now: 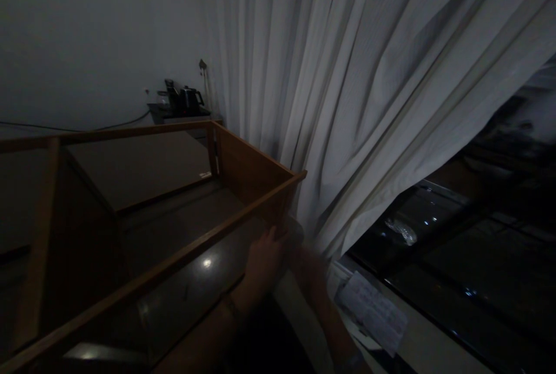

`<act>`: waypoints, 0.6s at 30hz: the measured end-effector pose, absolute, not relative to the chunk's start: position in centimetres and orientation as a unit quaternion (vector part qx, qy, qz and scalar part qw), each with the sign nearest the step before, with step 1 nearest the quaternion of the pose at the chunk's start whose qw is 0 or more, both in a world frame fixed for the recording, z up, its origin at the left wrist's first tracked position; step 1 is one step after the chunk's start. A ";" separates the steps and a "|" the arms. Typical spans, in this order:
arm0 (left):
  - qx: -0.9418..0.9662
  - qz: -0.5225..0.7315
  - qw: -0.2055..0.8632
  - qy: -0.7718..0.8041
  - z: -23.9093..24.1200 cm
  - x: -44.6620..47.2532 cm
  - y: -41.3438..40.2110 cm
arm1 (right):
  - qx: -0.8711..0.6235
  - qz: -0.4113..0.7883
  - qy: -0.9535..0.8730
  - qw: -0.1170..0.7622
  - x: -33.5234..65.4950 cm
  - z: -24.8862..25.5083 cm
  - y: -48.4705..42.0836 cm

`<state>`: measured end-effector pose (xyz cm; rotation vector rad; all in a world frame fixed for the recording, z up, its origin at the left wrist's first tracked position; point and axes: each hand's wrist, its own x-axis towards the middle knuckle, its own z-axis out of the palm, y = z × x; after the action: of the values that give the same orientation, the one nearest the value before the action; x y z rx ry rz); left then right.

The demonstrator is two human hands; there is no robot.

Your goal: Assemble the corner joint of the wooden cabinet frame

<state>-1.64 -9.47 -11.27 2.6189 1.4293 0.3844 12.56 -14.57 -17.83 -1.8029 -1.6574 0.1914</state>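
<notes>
A wooden cabinet frame (243, 217) with open sides fills the left and middle of the head view. My left hand (264, 253) is at its near right corner, below the top rail, with fingers bent around something too dark to make out. Just right of it, my right hand (309, 272) is smeared by motion, and its fingers cannot be read. Between and above the hands is a pale, see-through patch (294, 230), perhaps clear plastic, against the corner post. Both forearms reach up from the bottom edge.
White curtains (321, 73) hang close behind the corner and drape right, past a dark window (434, 246). Printed papers (373, 310) lie on the sill at lower right. A black kettle (190, 99) stands on a small table at the back. The room is dim.
</notes>
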 end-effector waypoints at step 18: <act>0.869 0.131 0.070 0.471 -11.5 -1.6 -9.5 | -0.658 0.224 -0.525 0.491 10.9 -18.6 -13.1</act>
<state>-1.61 -9.46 -11.46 2.6147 1.4182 0.3949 10.91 -13.10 -18.64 -1.5982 -1.2737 0.5441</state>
